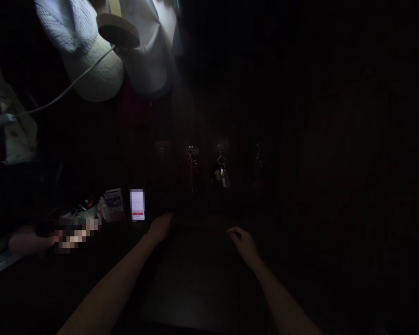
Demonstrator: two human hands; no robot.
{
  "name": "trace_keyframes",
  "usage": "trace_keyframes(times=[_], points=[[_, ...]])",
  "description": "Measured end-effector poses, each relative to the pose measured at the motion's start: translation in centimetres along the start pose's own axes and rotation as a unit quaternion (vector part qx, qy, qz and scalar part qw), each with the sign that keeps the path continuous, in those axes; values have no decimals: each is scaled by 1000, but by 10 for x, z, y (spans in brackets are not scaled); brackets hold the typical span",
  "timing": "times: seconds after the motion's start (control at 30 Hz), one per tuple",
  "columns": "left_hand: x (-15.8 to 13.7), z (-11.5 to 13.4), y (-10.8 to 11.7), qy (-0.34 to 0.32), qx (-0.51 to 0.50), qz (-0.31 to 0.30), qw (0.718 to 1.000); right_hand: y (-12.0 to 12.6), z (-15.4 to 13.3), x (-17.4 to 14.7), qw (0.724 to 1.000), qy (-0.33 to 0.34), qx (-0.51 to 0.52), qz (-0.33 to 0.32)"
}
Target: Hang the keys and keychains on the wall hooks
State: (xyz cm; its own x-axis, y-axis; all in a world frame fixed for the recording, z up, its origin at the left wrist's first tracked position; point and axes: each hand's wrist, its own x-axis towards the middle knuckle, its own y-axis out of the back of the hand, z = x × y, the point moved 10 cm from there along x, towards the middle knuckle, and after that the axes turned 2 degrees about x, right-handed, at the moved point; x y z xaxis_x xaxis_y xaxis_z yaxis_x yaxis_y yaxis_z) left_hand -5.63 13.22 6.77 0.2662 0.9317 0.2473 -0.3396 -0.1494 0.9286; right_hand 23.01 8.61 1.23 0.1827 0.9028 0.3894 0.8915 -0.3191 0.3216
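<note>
My left hand (pixel 161 226) is left of centre, its fingers turned inward and lost in the dark. Whether they hold anything cannot be seen. Across from it, my right hand (pixel 243 239) has its thumb and index finger bent together at the tips. Anything between those tips is too dark to make out. A dim, dark flat surface (pixel 195 274) extends between and below my forearms. Just left of my left hand glows a small upright screen (pixel 137 204), blurred out by pixelation.
Pale caps (pixel 92 70) hang at the upper left beside a round lamp-like object (pixel 118 30) with a white cable (pixel 70 86). Keys (pixel 222 174) and other bunches (pixel 192 167) hang on hooks behind. A small box (pixel 114 204) and a pink object (pixel 31 241) lie left.
</note>
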Motion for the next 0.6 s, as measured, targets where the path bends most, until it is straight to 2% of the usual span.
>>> trace_keyframes(times=[0.17, 0.3, 0.4, 0.5, 0.6], points=[[0, 17, 12, -37, -93, 15, 995, -1, -1, -1, 1000, 0, -1, -1], [-3, 28, 14, -38, -227, 67, 971, -2, -4, -2, 1000, -1, -1, -12], [-4, 33, -6, -2, -321, 80, 944, -5, -11, -4, 1000, 6, -14, -21], [-3, 41, -38, 45, -417, 77, 904, -11, -33, -9, 995, 82, -48, -18], [-2, 56, -64, 62, -485, 77, 869, -25, -54, -18, 985, 152, -76, -40]])
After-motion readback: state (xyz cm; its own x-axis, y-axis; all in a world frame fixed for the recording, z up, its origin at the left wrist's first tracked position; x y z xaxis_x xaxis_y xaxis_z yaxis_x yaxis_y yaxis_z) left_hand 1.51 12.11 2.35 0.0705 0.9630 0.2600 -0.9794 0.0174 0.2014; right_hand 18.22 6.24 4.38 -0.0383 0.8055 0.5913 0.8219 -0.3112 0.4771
